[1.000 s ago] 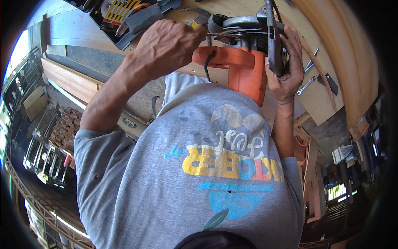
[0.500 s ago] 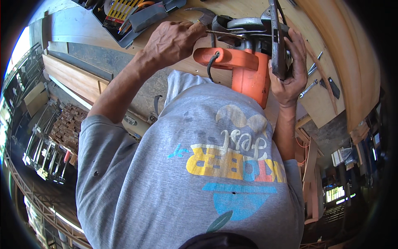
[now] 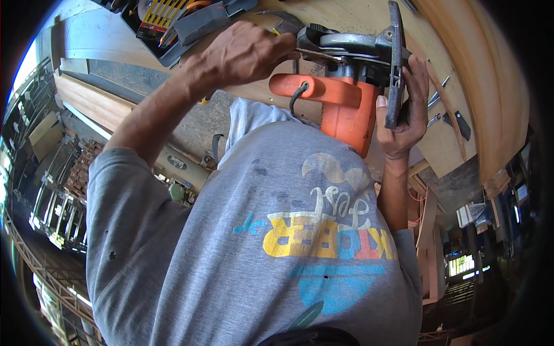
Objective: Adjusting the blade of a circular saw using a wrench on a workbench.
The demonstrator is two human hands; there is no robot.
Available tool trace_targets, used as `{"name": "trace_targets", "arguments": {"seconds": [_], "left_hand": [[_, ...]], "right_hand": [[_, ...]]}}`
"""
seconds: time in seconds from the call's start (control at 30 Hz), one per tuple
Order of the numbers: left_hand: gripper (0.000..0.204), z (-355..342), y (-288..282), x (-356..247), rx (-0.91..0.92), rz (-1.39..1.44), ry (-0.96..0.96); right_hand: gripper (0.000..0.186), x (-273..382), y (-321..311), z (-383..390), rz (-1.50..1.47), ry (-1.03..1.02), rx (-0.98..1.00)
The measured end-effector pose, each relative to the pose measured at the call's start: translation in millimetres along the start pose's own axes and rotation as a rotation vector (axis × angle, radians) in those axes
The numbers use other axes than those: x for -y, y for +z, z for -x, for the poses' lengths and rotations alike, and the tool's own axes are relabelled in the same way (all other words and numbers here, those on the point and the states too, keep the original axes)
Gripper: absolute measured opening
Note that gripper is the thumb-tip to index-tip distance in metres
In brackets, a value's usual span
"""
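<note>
In the head view, our left hand (image 3: 245, 52) is clenched about a thin metal tool (image 3: 317, 56); its grip end is buried in the fingers, and we cannot make out its tip against the blade guard (image 3: 352, 41); our right hand (image 3: 407, 112) grasps the base plate (image 3: 395, 69) of an orange circular saw (image 3: 346, 118), thumb on one side and fingers (partly hidden) on the other; the saw lies between the two hands, its motor's long axis running toward our grey shirt (image 3: 271, 190), its handle (image 3: 314, 89) pointing left, below the left hand; beyond both hands spreads a pale wooden benchtop (image 3: 340, 16) with dark specks; past the left hand sits a tool case (image 3: 130, 26), cut off above; right of the right hand a curved wooden panel (image 3: 490, 75) rises; below the left forearm we see grey floor (image 3: 193, 124).
</note>
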State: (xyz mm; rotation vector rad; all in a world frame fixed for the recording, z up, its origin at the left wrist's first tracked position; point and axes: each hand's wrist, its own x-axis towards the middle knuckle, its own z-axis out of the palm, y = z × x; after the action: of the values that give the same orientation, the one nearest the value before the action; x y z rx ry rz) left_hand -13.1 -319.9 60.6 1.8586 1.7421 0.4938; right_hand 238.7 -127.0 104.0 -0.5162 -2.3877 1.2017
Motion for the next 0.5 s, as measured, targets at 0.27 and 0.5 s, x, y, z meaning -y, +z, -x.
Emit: {"name": "trace_targets", "arguments": {"seconds": [0.27, 0.5], "left_hand": [[0.017, 3, 25, -9, -0.039, 0.296, -0.219], [0.011, 6, -24, -34, 0.021, 0.237, -0.223]], "right_hand": [[0.06, -11, -13, -11, -0.031, 0.017, -0.003], [0.055, -17, -11, -7, -0.064, 0.049, -0.015]]}}
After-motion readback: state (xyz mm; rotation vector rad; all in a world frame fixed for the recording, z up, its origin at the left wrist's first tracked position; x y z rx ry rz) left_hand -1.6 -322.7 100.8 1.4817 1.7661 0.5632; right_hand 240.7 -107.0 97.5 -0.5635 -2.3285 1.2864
